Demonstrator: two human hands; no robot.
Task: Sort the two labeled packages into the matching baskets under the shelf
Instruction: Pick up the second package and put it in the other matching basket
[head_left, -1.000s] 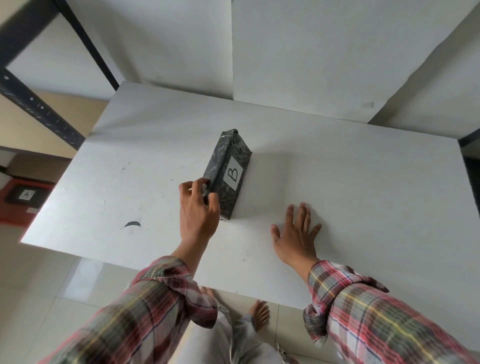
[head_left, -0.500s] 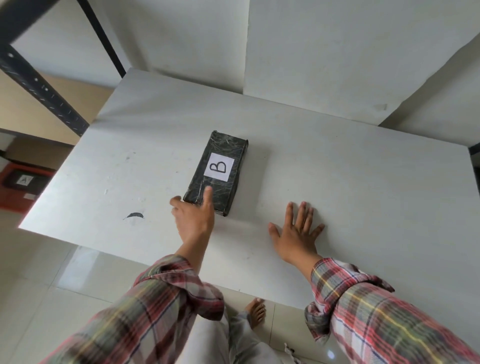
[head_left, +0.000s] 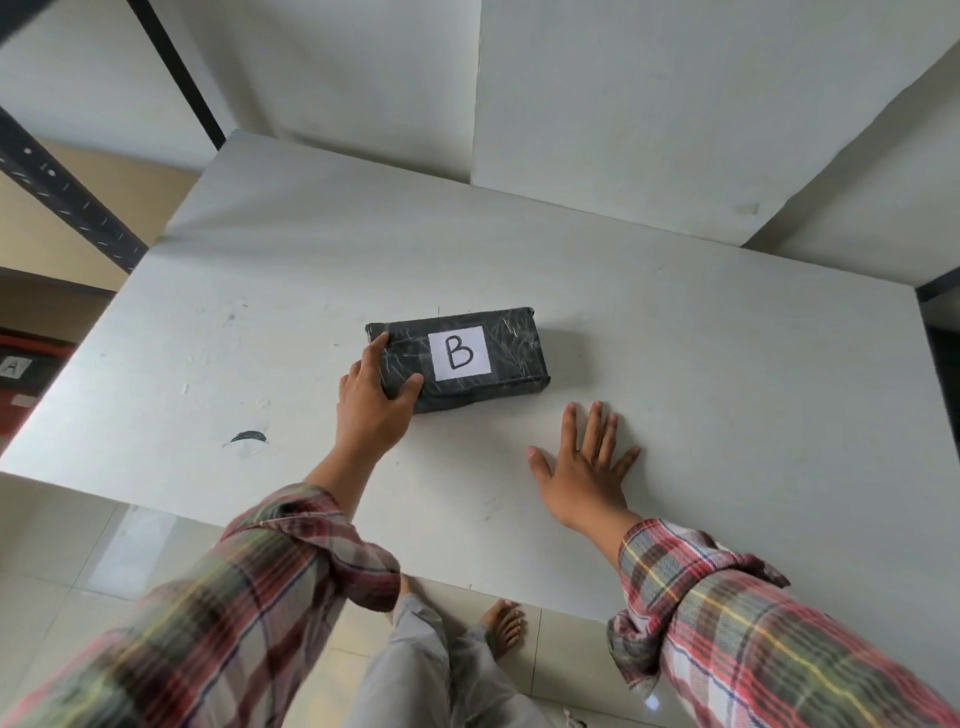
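A black wrapped package (head_left: 511, 358) with a white label reading B lies flat on the white shelf board (head_left: 727, 395), long side running left to right. My left hand (head_left: 371, 402) grips its left end, thumb on top and fingers around the near corner. Flat on the board to the right and nearer me, my right hand (head_left: 584, 467) rests with fingers spread, apart from the package. Down at the far left edge, a red basket (head_left: 21, 410) with an A label (head_left: 13, 368) shows under the shelf. No second package is in view.
Black metal shelf posts (head_left: 62, 192) rise at the left. White wall panels (head_left: 675, 104) stand behind the board. A dark smudge (head_left: 247, 437) marks the board near its front left. Below are tiled floor and my bare feet (head_left: 504, 626).
The package was tipped on edge, then laid flat label up, and has since been turned so its long side runs left to right. My left hand now grips its left end. My right hand stayed put.
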